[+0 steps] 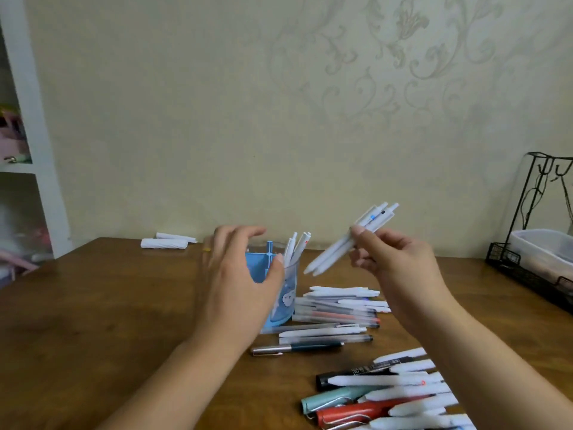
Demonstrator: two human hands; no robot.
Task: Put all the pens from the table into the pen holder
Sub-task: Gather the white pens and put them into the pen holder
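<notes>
Nearest the camera, a heap of white, red, teal and black pens [400, 395] lies at the lower right of the wooden worktop [93, 321]. Going left to right: the left hand [238, 274] is spread open, holding nothing, its thumb against the blue pen holder [279, 293], where a few white pens [296, 248] stand. Beside the holder lies a second pile of pens [338, 308]. Above it the right hand [393, 259] pinches a bundle of white pens [347, 240], tilted tips-down toward the holder.
</notes>
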